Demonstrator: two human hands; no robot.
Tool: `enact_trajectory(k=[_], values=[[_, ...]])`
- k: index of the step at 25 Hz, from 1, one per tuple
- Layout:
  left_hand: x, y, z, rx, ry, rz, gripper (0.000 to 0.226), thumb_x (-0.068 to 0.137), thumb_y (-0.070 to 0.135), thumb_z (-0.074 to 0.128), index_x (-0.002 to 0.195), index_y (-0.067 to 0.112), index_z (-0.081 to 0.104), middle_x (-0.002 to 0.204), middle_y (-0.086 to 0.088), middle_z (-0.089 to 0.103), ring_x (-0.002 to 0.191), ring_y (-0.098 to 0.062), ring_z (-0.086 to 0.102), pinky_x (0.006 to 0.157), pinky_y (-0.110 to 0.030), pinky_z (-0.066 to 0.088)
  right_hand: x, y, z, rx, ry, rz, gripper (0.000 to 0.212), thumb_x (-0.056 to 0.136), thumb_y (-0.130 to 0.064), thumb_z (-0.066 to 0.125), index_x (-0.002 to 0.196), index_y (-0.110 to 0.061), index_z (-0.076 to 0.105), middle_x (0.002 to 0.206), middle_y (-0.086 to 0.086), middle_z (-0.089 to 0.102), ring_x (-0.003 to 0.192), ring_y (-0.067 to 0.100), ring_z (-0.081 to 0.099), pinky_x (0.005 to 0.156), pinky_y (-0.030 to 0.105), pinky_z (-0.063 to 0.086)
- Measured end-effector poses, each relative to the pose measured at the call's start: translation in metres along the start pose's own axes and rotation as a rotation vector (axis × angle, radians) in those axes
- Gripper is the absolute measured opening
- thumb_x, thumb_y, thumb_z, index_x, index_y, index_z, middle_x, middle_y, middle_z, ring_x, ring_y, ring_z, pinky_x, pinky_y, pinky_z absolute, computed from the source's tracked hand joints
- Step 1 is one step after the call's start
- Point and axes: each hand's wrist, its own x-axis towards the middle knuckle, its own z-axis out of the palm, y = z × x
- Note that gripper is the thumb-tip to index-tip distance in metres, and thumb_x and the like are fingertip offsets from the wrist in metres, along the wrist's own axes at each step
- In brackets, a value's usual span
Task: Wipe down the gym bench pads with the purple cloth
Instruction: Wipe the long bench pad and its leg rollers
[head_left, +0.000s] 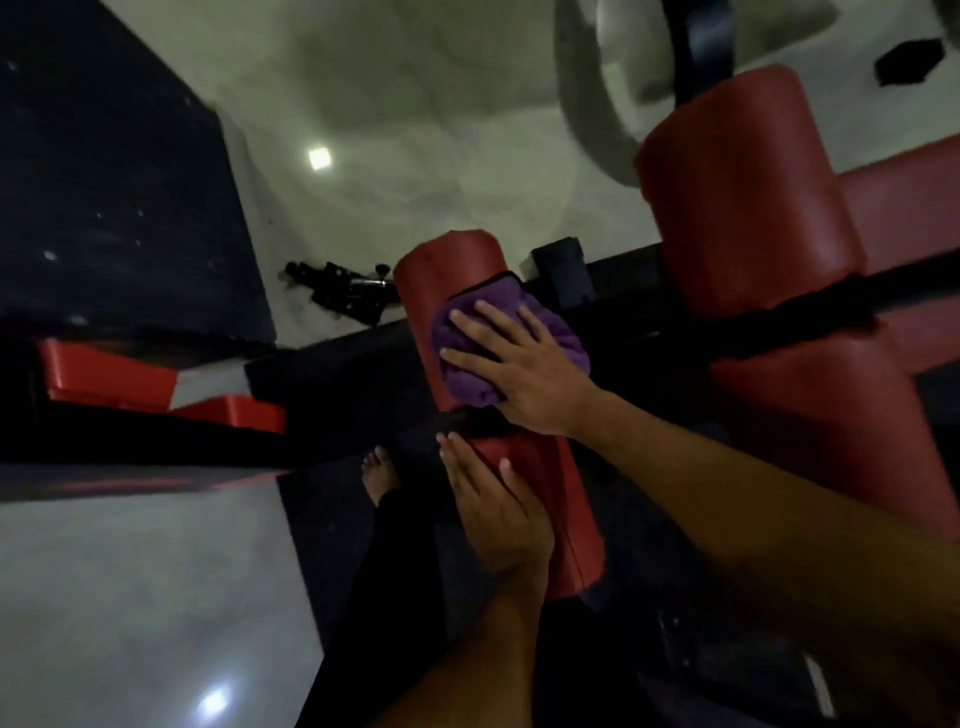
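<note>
Wiping roller pad (447, 291) | right hand (519, 364) fingers flat, pressing purple cloth (467, 374) on upper half | left hand (493, 509) fingers straight, steadying lower half | pad's length runs away from the person, unwiped end beyond fingertips.

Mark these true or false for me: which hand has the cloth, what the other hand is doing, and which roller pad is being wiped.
1. The right hand presses the purple cloth flat on the near red roller pad. True.
2. The left hand hangs free in the air. False: it rests on the lower section of the same roller.
3. The cloth is on the far, larger roller pad. False: that roller is untouched.
4. A bare foot shows left of the near roller. True.
</note>
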Motion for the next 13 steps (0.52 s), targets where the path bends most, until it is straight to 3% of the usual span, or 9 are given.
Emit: enact_trajectory(k=[1, 3, 4, 6, 7, 8, 9, 11, 13], values=[[0.033, -0.060, 0.019, 0.031, 0.034, -0.056, 0.069, 0.101, 0.037, 0.029, 0.164, 0.017, 0.010, 0.160, -0.019, 0.032, 0.153, -0.031, 0.026, 0.128, -0.048, 0.015, 0.019, 0.002, 0.000, -0.030, -0.008, -0.019, 0.071, 0.081, -0.043, 0.043, 0.151, -0.033, 0.037, 0.165, 0.001, 0.018, 0.153, 0.027, 0.011, 0.117, 0.061, 0.015], [0.060, -0.086, 0.012, 0.194, 0.026, -0.281, 0.078, 0.091, 0.051, 0.025, 0.161, 0.042, -0.008, 0.165, -0.019, 0.023, 0.152, -0.046, 0.020, 0.120, -0.070, 0.016, 0.066, 0.005, -0.009, -0.056, 0.002, -0.035, 0.069, 0.079, -0.046, 0.035, 0.145, -0.030, 0.047, 0.161, 0.000, 0.029, 0.151, 0.027, 0.019, 0.117, 0.061, 0.016], [0.052, -0.075, 0.015, 0.121, 0.025, -0.238, 0.083, 0.088, 0.059, 0.027, 0.162, 0.041, -0.007, 0.170, -0.012, 0.011, 0.156, -0.042, 0.012, 0.121, -0.065, 0.021, 0.093, 0.010, -0.016, -0.052, 0.022, 0.001, 0.065, 0.080, -0.046, 0.036, 0.141, -0.030, 0.051, 0.158, 0.000, 0.035, 0.148, 0.028, 0.026, 0.116, 0.061, 0.020], [0.001, -0.052, 0.047, 0.178, 0.032, -0.063, 0.082, 0.097, 0.056, 0.033, 0.165, 0.021, 0.002, 0.172, -0.002, 0.001, 0.159, -0.019, 0.001, 0.128, -0.040, 0.017, 0.141, 0.019, -0.027, -0.045, 0.084, 0.110, 0.053, 0.081, -0.044, 0.048, 0.131, -0.030, 0.058, 0.146, 0.000, 0.050, 0.133, 0.029, 0.044, 0.106, 0.057, 0.036], [-0.047, 0.034, 0.024, 0.116, -0.022, -0.004, 0.075, 0.102, 0.047, 0.033, 0.164, 0.013, 0.008, 0.172, -0.004, 0.005, 0.158, -0.014, 0.003, 0.128, -0.034, 0.014, 0.151, 0.018, -0.030, -0.037, 0.114, 0.174, 0.049, 0.080, -0.045, 0.053, 0.126, -0.030, 0.060, 0.140, -0.001, 0.054, 0.125, 0.028, 0.050, 0.100, 0.055, 0.040], [-0.055, 0.124, -0.040, -0.012, 0.018, -0.063, 0.070, 0.105, 0.043, 0.031, 0.163, 0.009, 0.014, 0.171, -0.005, 0.010, 0.158, -0.014, 0.006, 0.127, -0.033, 0.016, 0.150, 0.013, -0.026, -0.038, 0.153, 0.203, 0.048, 0.079, -0.046, 0.056, 0.124, -0.030, 0.061, 0.138, -0.002, 0.055, 0.124, 0.028, 0.050, 0.098, 0.055, 0.040], [-0.071, 0.142, -0.050, -0.057, 0.009, -0.025, 0.068, 0.106, 0.043, 0.029, 0.162, 0.007, 0.017, 0.171, -0.006, 0.013, 0.158, -0.016, 0.009, 0.127, -0.036, 0.019, 0.136, 0.006, -0.020, -0.040, 0.193, 0.211, 0.049, 0.078, -0.046, 0.056, 0.124, -0.031, 0.062, 0.140, -0.004, 0.054, 0.128, 0.027, 0.047, 0.102, 0.057, 0.036], [-0.066, 0.150, -0.063, -0.023, -0.016, 0.028, 0.068, 0.106, 0.044, 0.025, 0.162, 0.006, 0.017, 0.171, -0.008, 0.014, 0.158, -0.019, 0.012, 0.126, -0.044, 0.024, 0.077, -0.017, -0.008, 0.005, 0.198, 0.148, 0.052, 0.076, -0.045, 0.053, 0.125, -0.030, 0.064, 0.148, -0.005, 0.049, 0.140, 0.027, 0.037, 0.111, 0.060, 0.024], [-0.055, 0.139, -0.063, -0.045, -0.021, -0.060, 0.068, 0.106, 0.044, 0.024, 0.162, 0.006, 0.016, 0.170, -0.010, 0.015, 0.158, -0.022, 0.014, 0.125, -0.047, 0.026, 0.015, -0.034, 0.006, 0.072, 0.164, 0.019, 0.054, 0.079, -0.042, 0.054, 0.129, -0.027, 0.065, 0.151, -0.003, 0.047, 0.145, 0.028, 0.033, 0.114, 0.061, 0.018]])
